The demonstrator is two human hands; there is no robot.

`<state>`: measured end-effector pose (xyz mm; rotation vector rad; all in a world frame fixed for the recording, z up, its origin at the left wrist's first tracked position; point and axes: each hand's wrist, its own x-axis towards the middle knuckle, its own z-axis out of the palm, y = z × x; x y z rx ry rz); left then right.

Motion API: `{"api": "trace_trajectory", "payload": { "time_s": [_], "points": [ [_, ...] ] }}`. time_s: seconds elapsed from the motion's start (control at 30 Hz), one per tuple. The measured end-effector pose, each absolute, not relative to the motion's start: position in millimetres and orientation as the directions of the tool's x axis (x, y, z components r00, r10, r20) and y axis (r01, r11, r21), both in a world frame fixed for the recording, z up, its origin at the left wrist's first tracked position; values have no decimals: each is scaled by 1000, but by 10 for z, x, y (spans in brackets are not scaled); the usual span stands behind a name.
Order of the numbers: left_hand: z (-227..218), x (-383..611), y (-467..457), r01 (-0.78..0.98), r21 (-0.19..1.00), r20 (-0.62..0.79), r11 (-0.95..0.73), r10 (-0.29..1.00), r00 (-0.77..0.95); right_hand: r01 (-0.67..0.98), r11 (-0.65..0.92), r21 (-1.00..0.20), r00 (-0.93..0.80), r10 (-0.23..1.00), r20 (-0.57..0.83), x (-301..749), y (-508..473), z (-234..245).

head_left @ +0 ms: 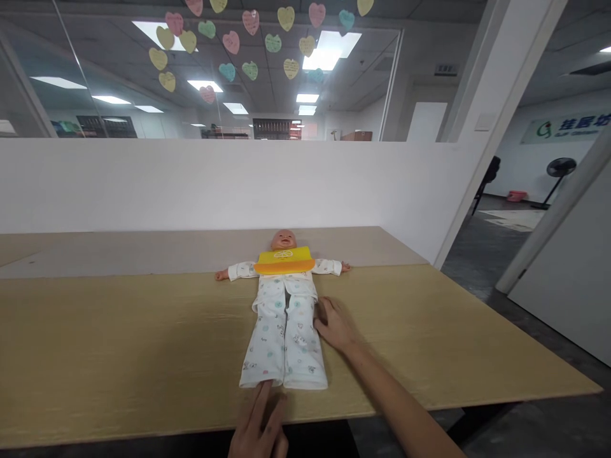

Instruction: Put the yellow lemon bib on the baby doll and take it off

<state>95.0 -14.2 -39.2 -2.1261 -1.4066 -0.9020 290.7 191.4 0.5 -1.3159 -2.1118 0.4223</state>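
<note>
A slender, bare right forearm narrows toward the bare right grip.

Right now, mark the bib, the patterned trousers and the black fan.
Bib (pixel 284 261), head view: middle of its front.
Patterned trousers (pixel 302 345), head view: the leg on the picture's right.
Black fan (pixel 561 167), head view: its round head.
</note>
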Motion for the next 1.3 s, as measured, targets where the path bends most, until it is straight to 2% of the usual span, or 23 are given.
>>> {"api": "trace_trajectory", "payload": {
  "time_s": [0.17, 0.23, 0.4, 0.63, 0.9, 1.13, 1.3],
  "points": [
    [-278, 1085, -38, 941, -109, 587, -321, 742, 322, 698, 458, -551, -316, 887, 336, 2914, 1938, 2],
    [-222, 1114, 0, 951, -74, 553, -299, 782, 289, 701, 455, -549, -320, 889, 329, 2917, 1947, -2],
    [-123, 1143, 97, 946, 109, 484, -306, 847, 218, 706, 450, -547, -324, 892, 316, 2920, 1950, -2],
    [-203, 1221, 81, 951, 129, 489, -280, 853, 184, 715, 432, -550, -314, 901, 300, 2910, 1946, 17],
    [13, 1277, 91, 938, 263, 385, -226, 916, 113, 723, 437, -534, -318, 898, 304, 2914, 1951, 8],
    [-28, 1246, 118, 926, 271, 417, -264, 899, 134, 725, 433, -536, -319, 900, 296, 2918, 1924, 45],
    [74, 1196, 187, 909, 331, 241, -252, 954, 177, 719, 439, -539, -324, 898, 299, 2925, 1926, 39]
  ]
}}
